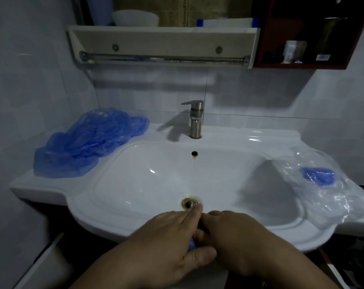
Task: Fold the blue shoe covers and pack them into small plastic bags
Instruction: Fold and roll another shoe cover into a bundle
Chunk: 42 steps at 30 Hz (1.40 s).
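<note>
A heap of loose blue shoe covers (pixel 89 142) lies on the left side of the white sink counter (pixel 41 188). On the right side lie clear plastic bags (pixel 331 197), and one of them holds a folded blue shoe cover (pixel 318 175). My left hand (pixel 162 247) and my right hand (pixel 237 240) meet over the front rim of the basin. Between them they hold a small blue shoe cover (pixel 192 245); only a sliver of it shows between the fingers and my left thumb.
A steel tap (pixel 195 118) stands behind the basin, whose drain (pixel 189 202) lies just beyond my fingertips. A shelf with a towel rail (pixel 162 58) hangs on the tiled wall above. A dark red cabinet (pixel 306 34) is at the upper right.
</note>
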Motion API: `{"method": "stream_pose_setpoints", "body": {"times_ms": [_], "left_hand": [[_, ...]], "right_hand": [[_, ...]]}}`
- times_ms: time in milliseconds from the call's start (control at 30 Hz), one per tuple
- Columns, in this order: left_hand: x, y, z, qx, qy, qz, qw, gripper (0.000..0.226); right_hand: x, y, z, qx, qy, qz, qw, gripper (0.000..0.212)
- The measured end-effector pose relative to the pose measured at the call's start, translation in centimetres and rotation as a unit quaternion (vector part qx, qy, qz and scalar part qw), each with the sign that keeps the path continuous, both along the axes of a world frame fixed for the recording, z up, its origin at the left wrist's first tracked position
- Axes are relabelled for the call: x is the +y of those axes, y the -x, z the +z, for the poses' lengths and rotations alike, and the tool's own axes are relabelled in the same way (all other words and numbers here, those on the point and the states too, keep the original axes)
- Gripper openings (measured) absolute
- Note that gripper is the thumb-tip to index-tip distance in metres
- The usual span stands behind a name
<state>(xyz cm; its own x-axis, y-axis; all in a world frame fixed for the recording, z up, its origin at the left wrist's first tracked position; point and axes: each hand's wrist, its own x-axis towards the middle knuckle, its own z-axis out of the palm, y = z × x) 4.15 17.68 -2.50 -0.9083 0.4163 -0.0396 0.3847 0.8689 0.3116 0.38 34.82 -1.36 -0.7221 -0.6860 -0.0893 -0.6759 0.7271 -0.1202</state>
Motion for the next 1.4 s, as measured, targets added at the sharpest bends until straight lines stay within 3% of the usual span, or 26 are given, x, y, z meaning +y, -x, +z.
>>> {"method": "stream_pose_setpoints", "body": {"times_ms": [167, 333, 467, 567, 700, 833, 1000, 1100, 1200, 1400], "left_hand": [[0.7, -0.3, 0.1, 0.03, 0.05, 0.017, 0.998, 0.092], [0.8, -0.4, -0.3, 0.078, 0.011, 0.038, 0.996, 0.069], [0.8, -0.5, 0.2, 0.067, -0.035, 0.061, 0.995, 0.077], [0.4, -0.7, 0.9, 0.081, -0.055, 0.071, 0.993, 0.08], [-0.4, -0.9, 1.4, 0.112, -0.07, 0.058, 0.99, 0.067], [-1.0, -0.8, 1.7, 0.132, -0.074, 0.017, 0.988, 0.03], [-1.3, -0.8, 2.0, 0.079, -0.1, 0.01, 0.992, 0.009], [-1.6, -0.9, 2.2, 0.069, -0.139, 0.06, 0.986, 0.003], [-1.6, -0.9, 2.6, 0.035, -0.193, 0.12, 0.973, 0.011], [-0.4, -0.5, 1.9, 0.046, -0.234, 0.238, 0.942, 0.007]], "right_hand": [[3.3, 1.2, 0.1, -0.071, 0.018, -0.064, 0.995, 0.044], [5.3, 0.8, 0.8, -0.075, 0.116, -0.061, 0.988, 0.062], [6.2, 0.4, 1.2, -0.045, 0.161, -0.008, 0.986, 0.085], [6.3, 0.4, 1.0, 0.028, 0.138, 0.017, 0.99, 0.062], [6.6, 0.4, 1.0, 0.012, 0.152, 0.027, 0.988, 0.039], [6.7, 0.1, 1.1, 0.026, 0.137, 0.045, 0.989, 0.033], [6.5, -0.1, 1.4, 0.05, 0.141, 0.013, 0.989, 0.042], [6.6, 0.3, 1.2, 0.018, 0.175, -0.049, 0.983, 0.034], [6.7, 0.6, 1.2, -0.033, 0.215, -0.1, 0.971, 0.005], [5.5, 0.5, 0.5, -0.029, 0.245, -0.205, 0.947, 0.012]]}}
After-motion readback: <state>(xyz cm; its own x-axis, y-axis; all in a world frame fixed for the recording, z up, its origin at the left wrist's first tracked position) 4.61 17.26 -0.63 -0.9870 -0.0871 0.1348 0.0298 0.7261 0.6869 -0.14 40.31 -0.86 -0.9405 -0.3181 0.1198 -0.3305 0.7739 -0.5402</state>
